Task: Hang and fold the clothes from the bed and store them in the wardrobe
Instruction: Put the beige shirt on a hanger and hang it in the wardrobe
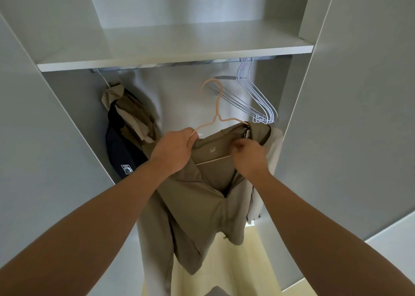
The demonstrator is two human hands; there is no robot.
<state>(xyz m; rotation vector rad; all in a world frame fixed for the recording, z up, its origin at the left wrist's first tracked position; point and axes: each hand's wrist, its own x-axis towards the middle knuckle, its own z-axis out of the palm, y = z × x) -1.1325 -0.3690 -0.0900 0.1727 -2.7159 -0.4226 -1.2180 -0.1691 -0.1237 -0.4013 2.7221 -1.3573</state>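
Hanger (217, 109) held crosswise, hook up; left hand (174, 149) grips its arm, right hand (249, 158) pinches shirt (202, 205) collar.

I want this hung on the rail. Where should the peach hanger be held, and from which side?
Grip the peach hanger at its bare neck under the hook, from below: the hook stands upright, clear of the olive garment, so it should stay free to catch the rail.

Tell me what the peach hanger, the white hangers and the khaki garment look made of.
Peach hanger: thin matte rod, likely coated wire or plastic. White hangers: slim bent wire, probably coated metal. Khaki garment: soft matte fabric, draping in folds; weave unclear.
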